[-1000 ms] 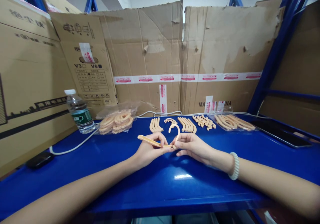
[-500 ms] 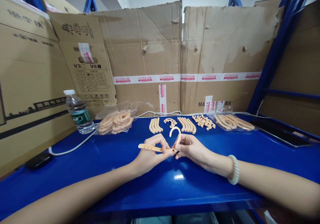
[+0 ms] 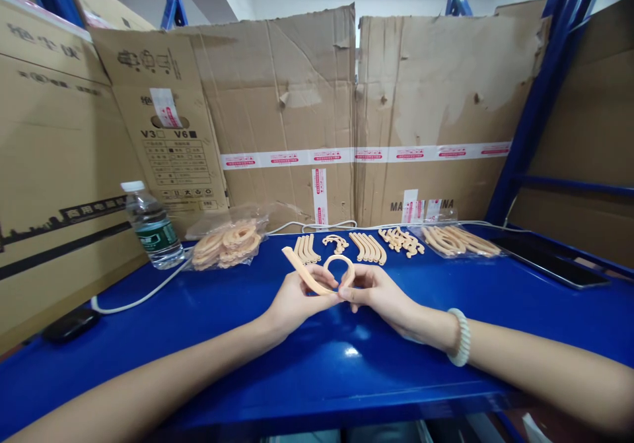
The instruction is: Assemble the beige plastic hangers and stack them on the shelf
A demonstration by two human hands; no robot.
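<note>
Tilted up now, the strip [image 3: 303, 272] sits pinched in the left grip [image 3: 296, 300]; the right grip [image 3: 379, 296] pinches the hook [image 3: 339, 257] above the bench [image 3: 198, 311] middle.

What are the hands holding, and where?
The left hand pinches a peach plastic curved bar at its near end; right hand pinches the peach plastic hook at its base.
</note>
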